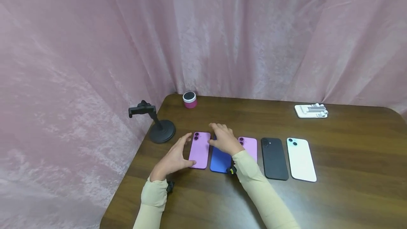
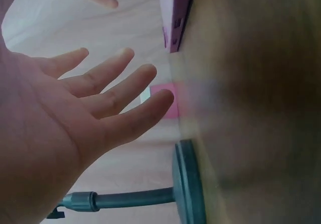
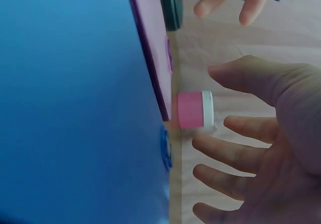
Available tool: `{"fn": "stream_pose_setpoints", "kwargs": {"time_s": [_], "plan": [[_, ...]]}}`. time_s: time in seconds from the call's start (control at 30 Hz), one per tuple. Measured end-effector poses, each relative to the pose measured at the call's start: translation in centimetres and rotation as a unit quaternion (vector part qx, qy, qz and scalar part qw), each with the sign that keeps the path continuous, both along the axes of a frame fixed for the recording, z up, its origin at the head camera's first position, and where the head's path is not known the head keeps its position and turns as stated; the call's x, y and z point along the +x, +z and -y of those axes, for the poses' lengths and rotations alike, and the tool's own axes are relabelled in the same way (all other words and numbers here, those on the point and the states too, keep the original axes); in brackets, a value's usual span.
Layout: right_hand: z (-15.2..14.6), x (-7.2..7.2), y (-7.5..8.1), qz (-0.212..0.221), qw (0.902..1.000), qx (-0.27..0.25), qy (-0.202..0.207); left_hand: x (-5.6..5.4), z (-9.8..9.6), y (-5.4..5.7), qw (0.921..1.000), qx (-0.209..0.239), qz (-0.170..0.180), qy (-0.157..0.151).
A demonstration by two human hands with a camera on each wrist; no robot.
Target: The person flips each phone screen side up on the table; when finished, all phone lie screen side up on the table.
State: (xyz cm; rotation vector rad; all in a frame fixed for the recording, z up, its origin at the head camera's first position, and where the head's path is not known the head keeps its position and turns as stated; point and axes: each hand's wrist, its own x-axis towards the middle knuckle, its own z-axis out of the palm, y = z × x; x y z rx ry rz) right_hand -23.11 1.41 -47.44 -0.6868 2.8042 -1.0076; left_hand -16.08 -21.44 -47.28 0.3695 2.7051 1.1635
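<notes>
A purple phone point(image 1: 200, 151) lies camera side up at the left end of a row of phones. My left hand point(image 1: 173, 158) is beside its left edge, fingers spread, thumb close to the lower left corner. Over the top of the neighbouring blue phone point(image 1: 220, 162) hovers my right hand point(image 1: 224, 140), its thumb near the purple phone's right edge. Both wrist views show the left hand point(image 2: 95, 93) and right hand point(image 3: 271, 143) with extended fingers and nothing held. Partly covered by the right wrist and sleeve is a second purple phone point(image 1: 251, 146).
Further right lie a black phone point(image 1: 275, 162) and a white phone point(image 1: 302, 162). A black phone stand point(image 1: 162, 131) stands at the table's left edge. Toward the back are a small pink cylinder point(image 1: 190, 104) with a white rim and dark top, and a white folded stand point(image 1: 305, 112).
</notes>
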Motion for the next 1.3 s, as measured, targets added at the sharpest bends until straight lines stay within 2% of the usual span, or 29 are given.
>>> {"fn": "stream_pose_setpoints", "kwargs": {"time_s": [0.17,0.27,0.37,0.77,0.9,1.13,1.3], "plan": [[0.4,0.1,-0.2,-0.007,0.9995,0.024,0.018,-0.1,-0.2,-0.6,0.9996,-0.009,0.009,-0.027],[0.5,0.1,-0.2,-0.008,0.9991,0.036,0.022,-0.1,-0.3,-0.7,0.9987,-0.015,0.034,-0.035],[0.7,0.0,-0.2,-0.005,0.9987,0.045,0.025,-0.1,-0.3,-0.8,0.9981,-0.027,0.044,-0.035],[1.4,0.2,-0.3,0.013,0.9969,0.061,0.048,0.5,-0.8,-0.5,0.9935,-0.101,0.03,-0.042],[1.7,0.1,-0.4,0.013,0.9967,0.061,0.052,0.6,-0.9,-0.5,0.9926,-0.111,0.022,-0.044],[2.3,0.0,-0.5,0.026,0.9933,0.098,0.055,0.7,-1.2,-0.7,0.9912,-0.125,0.013,-0.042],[2.5,-0.1,-0.4,0.014,0.994,0.091,0.06,0.8,-1.4,-0.7,0.9917,-0.123,0.01,-0.033]]}}
